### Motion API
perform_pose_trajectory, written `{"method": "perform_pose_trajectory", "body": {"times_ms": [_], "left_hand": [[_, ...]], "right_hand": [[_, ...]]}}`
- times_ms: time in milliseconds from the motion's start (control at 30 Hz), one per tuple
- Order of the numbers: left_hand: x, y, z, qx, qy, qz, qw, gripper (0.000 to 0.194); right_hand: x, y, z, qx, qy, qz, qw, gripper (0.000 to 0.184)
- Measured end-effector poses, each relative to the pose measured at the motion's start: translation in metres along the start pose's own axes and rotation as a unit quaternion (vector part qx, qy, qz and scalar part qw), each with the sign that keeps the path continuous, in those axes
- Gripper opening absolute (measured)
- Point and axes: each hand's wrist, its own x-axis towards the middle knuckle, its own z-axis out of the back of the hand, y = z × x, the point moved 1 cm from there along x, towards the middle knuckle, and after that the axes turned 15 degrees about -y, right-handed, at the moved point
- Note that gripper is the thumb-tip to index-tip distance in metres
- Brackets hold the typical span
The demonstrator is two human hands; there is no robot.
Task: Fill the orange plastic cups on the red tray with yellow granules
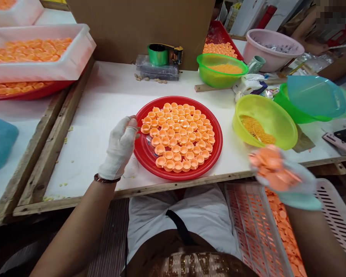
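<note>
- Orange cups (177,136), small and round, stand open side up in a crowded patch on the red plate (218,138), which rests on the white tabletop (98,84) near its front edge; a bare patch shows at the plate's left.
- Far left, a blue container (0,142) is cut off by the view; behind it, a white tray (37,73) holds heaped orange parts (43,50).
- Wooden rails (50,154) run between that side and the tabletop.
- Left hand (118,144), in a white glove with bare fingertips, has its fingers bent together at the plate's left rim; I cannot tell whether they pinch it.
- Behind the plate, a green tape roll (158,55) sits on a dark block.
- Right of that, a green bowl (207,79) holds orange-yellow bits; nearer the front, a yellow bowl (279,115) has similar bits at the bottom.
- Right hand (295,188), gloved and blurred, is cupped around flat orange pieces (273,167), just in front of the yellow bowl.
- Below that hand, a slotted crate (248,215) stands beside more orange pieces.
- Far right, a blue lid (314,96) lies over a green basin.
</note>
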Motion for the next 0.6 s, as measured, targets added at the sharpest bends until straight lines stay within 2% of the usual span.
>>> {"method": "perform_pose_trajectory", "body": {"times_ms": [33,67,100,133,200,233,300,400,467,600], "left_hand": [[-0.001,0.000,0.006,-0.021,-0.006,0.019,1.000,0.043],[-0.003,0.001,0.011,-0.045,-0.007,0.046,0.998,0.049],[-0.006,0.002,0.014,-0.068,-0.006,0.073,0.995,0.056],[-0.010,0.003,0.017,-0.088,-0.005,0.099,0.991,0.062],[-0.020,0.007,0.019,-0.120,-0.005,0.142,0.982,0.068],[-0.024,0.009,0.020,-0.129,-0.004,0.154,0.980,0.069],[-0.033,0.011,0.020,-0.143,0.006,0.171,0.975,0.066],[-0.040,0.013,0.020,-0.113,0.043,0.146,0.982,0.065],[-0.039,0.015,0.022,-0.044,0.054,0.099,0.993,0.065],[-0.026,0.023,0.028,0.063,0.022,0.028,0.997,0.057]], "right_hand": [[0.011,0.003,-0.037,0.094,0.071,-0.056,0.991,0.035],[0.020,0.011,-0.075,0.196,0.147,-0.122,0.962,0.032],[0.029,0.024,-0.112,0.304,0.207,-0.191,0.910,0.035],[0.035,0.042,-0.146,0.359,0.263,-0.237,0.864,0.039],[0.045,0.083,-0.201,0.413,0.316,-0.291,0.803,0.040],[0.048,0.101,-0.223,0.419,0.324,-0.309,0.790,0.037],[0.053,0.125,-0.256,0.392,0.313,-0.327,0.801,0.035],[0.062,0.132,-0.280,0.317,0.287,-0.283,0.859,0.037],[0.068,0.125,-0.283,0.288,0.293,-0.242,0.879,0.038],[0.074,0.112,-0.275,0.305,0.297,-0.232,0.875,0.042]]}}
